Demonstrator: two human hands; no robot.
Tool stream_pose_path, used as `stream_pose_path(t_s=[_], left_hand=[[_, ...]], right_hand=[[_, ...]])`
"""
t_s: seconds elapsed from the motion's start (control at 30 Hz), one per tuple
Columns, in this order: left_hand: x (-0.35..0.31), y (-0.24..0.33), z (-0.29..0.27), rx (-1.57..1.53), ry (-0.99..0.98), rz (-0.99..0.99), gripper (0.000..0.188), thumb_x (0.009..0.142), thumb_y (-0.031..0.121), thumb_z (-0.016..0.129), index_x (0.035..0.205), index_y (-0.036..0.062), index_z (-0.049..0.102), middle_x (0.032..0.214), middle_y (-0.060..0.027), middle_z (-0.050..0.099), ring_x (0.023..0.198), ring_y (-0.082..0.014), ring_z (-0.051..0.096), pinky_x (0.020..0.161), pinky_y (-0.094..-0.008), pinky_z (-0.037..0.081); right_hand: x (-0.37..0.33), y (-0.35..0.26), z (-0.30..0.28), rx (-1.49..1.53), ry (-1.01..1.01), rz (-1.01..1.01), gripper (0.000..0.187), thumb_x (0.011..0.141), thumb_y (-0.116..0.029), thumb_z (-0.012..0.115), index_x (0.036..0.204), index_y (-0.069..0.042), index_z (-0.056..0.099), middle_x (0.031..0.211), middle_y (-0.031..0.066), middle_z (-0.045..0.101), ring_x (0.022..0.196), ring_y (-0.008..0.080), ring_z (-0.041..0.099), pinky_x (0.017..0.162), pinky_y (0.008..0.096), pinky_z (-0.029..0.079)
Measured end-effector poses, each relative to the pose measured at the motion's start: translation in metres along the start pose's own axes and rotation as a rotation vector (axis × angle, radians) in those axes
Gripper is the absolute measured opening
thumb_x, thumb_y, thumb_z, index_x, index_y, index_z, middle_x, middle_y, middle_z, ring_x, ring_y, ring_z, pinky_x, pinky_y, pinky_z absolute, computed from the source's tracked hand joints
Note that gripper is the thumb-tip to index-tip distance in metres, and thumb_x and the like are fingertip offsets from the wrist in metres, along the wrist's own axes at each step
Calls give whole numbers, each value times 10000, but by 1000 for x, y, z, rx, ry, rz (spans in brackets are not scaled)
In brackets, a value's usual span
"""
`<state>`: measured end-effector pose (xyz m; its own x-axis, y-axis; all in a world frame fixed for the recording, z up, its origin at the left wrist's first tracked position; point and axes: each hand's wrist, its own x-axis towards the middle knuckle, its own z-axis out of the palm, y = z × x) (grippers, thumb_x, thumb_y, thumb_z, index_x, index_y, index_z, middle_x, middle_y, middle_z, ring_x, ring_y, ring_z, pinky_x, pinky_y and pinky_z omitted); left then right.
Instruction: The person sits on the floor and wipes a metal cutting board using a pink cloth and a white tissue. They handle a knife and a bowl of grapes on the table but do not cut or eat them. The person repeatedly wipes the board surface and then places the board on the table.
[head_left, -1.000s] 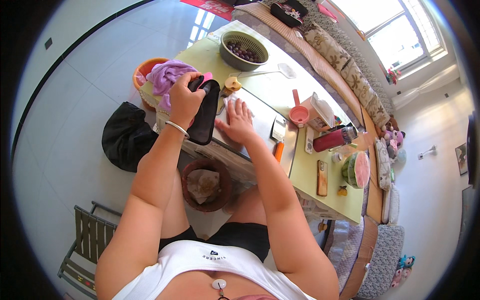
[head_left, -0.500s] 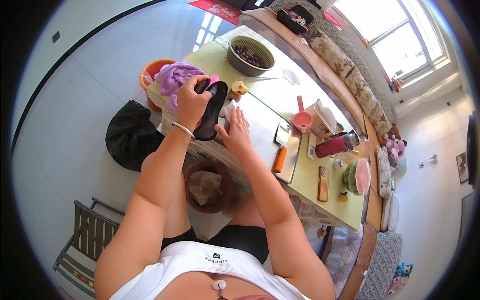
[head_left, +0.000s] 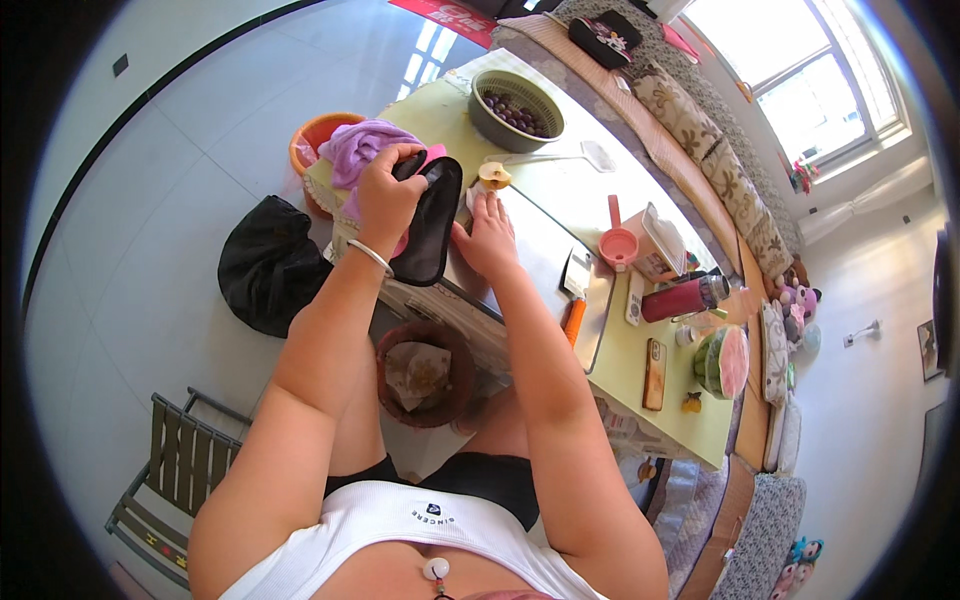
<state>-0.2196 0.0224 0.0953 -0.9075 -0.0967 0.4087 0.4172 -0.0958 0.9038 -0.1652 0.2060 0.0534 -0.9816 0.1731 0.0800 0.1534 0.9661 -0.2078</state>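
Left hand (head_left: 388,192): closed on the top edge of a black bag (head_left: 430,225), fingers curled over the rim, bracelet on the wrist. The bag hangs from that grip, its mouth turned toward the right hand. A second ago it sat lower and more upright against the board; it now stands raised and tilted further over, so the opening is better presented.

Right hand (head_left: 490,235): open and flat, palm down on the steel board (head_left: 545,265), touching the bag's right edge. It grips nothing. Over the last second it has held the same station on the board.

Beyond the right fingertips: an apple piece (head_left: 493,175), just clear of the hand and near the bag mouth. It has not moved relative to the board. Judgement: the bag is being readied to take scraps off the board; nothing has gone in yet.

Behind the left hand: purple cloth (head_left: 355,150) over an orange basin (head_left: 318,135). Further beyond both hands: green bowl (head_left: 515,105) of dark fruit. To the right of the right hand: orange-handled knife (head_left: 572,320), pink scoop (head_left: 618,243), red flask (head_left: 685,297), cut watermelon (head_left: 722,362). Below the left forearm: brown bin (head_left: 425,373) with waste, black sack (head_left: 268,265) on the floor.
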Motion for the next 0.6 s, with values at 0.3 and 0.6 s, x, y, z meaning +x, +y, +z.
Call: stream_pose_path(t_s=[0.3, 0.6], left_hand=[[3, -1, -8, -102, 26, -87, 361, 699, -4, 604, 1052, -14, 679, 1006, -93, 701, 943, -172, 658, 884, -273, 493], [1, 11, -10, -136, 38, -91, 341, 692, -19, 607, 1025, -40, 676, 964, -88, 703, 893, -154, 658, 844, -264, 506]], right_hand=[[-103, 12, -16, 47, 18, -140, 710, 939, -415, 551, 1444, 41, 351, 1530, 265, 289, 1441, 394, 242, 1161, 453, 234], [-165, -12, -31, 460, 168, -155, 362, 915, 25, 521, 1259, -42, 610, 1257, 183, 626, 1202, 300, 583, 1010, 353, 446]])
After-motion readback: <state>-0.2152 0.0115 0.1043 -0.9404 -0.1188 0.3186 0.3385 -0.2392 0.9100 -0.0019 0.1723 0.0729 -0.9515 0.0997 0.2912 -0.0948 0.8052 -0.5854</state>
